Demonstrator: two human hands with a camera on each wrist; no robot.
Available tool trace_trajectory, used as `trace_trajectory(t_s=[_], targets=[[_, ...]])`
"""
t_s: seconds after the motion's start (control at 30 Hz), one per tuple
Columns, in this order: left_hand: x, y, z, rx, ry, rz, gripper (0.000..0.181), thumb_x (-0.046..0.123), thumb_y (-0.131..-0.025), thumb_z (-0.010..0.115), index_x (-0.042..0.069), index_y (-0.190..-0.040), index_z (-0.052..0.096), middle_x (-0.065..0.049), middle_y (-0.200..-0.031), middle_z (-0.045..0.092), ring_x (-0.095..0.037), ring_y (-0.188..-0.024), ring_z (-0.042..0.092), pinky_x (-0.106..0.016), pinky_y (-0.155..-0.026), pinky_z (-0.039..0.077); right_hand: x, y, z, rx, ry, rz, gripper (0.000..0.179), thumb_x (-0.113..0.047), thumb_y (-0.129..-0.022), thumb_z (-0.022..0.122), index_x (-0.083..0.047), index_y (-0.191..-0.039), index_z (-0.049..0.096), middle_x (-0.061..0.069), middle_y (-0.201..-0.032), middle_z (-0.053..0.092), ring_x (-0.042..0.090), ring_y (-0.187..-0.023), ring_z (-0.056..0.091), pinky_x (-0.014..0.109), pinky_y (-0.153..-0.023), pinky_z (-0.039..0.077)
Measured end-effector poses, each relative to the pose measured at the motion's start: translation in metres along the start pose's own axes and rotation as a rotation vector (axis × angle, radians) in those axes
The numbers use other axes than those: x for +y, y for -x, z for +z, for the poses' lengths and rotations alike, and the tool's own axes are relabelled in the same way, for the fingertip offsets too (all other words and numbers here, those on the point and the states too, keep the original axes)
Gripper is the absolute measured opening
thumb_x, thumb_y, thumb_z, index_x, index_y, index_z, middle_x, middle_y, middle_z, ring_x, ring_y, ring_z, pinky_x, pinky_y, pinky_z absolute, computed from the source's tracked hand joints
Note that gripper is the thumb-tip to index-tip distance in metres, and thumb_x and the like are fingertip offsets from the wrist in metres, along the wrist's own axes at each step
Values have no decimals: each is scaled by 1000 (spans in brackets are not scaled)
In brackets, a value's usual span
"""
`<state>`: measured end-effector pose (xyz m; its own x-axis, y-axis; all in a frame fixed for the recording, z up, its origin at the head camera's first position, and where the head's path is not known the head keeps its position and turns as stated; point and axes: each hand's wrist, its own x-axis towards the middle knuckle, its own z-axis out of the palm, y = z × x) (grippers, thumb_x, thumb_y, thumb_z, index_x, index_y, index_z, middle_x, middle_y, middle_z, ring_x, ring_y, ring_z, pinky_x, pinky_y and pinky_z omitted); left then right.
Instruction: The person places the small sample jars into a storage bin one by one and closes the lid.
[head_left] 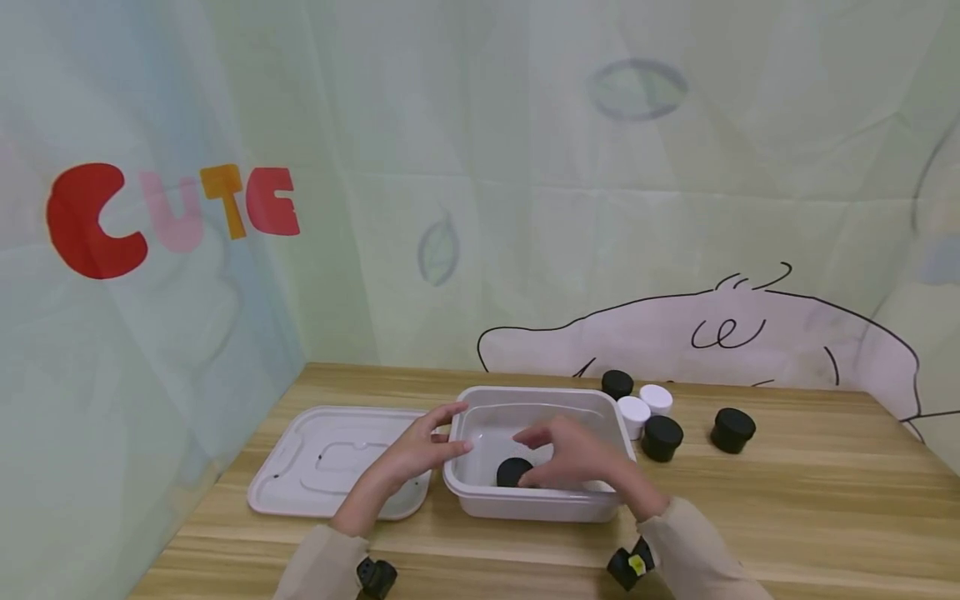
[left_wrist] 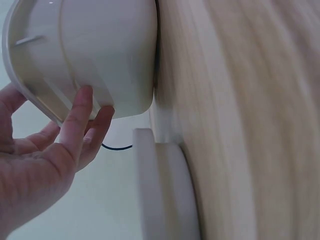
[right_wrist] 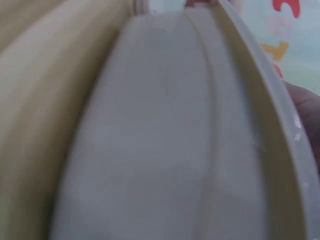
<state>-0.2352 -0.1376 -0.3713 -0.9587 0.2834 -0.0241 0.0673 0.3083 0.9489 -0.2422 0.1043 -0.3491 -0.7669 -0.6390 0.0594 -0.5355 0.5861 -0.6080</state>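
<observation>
A white plastic box [head_left: 536,506] stands lidless on the wooden table. My left hand [head_left: 420,450] holds its left rim; in the left wrist view the fingers [left_wrist: 77,117] lie against the outer wall, the thumb going behind the rim. Inside the box sits a round black jar [head_left: 513,472]. My right hand [head_left: 573,454] reaches in over the front rim, thumb beside that jar and the other fingers spread away from it. Whether the thumb touches the jar I cannot tell. The box wall [right_wrist: 150,130] fills the right wrist view and hides most of that hand.
Flat on the table left of the box lies a white lid [head_left: 292,454]. By the box's right side stand black jars [head_left: 617,384] [head_left: 662,438] and white jars [head_left: 633,416] [head_left: 656,399]. One more black jar [head_left: 732,430] is farther right. A printed curtain [head_left: 405,183] hangs behind.
</observation>
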Motion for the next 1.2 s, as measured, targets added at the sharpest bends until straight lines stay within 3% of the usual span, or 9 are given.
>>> trace_trajectory(t_s=[0.17,0.43,0.67,0.9,1.2], targets=[[1,0,1,5,6,-5,59,12,-83,66,4,-135,39,-23,-138,35,-37,-111,52,-40,-77,52,13,17,-26,102,-42,2,50,-25,-75,75,1,-115,60,15,-113,62,27,-102,59,42,-86,48],[1,0,1,16,0,-19,58,12,-83,66,5,-135,40,-22,-138,36,-37,-111,52,-40,-76,52,41,48,-62,275,-18,44,50,-21,-77,73,5,-116,57,22,-113,59,34,-106,57,48,-91,43],[1,0,1,8,0,-11,60,13,-83,66,5,-135,40,-22,-139,35,-38,-112,51,-41,-78,52,66,77,-77,403,13,162,50,-20,-78,72,6,-118,56,25,-117,56,40,-108,53,50,-89,43],[0,-1,1,11,-4,-11,60,13,-83,67,5,-135,40,-21,-138,36,-38,-112,51,-41,-78,52,91,90,-73,419,64,247,59,-24,-75,74,10,-119,53,29,-119,53,44,-108,51,50,-86,45],[1,0,2,22,-11,-18,60,14,-82,67,6,-135,40,-21,-138,37,-37,-112,51,-42,-79,51,111,92,-62,387,121,309,60,-28,-73,75,10,-115,56,29,-113,57,41,-104,55,48,-83,48]])
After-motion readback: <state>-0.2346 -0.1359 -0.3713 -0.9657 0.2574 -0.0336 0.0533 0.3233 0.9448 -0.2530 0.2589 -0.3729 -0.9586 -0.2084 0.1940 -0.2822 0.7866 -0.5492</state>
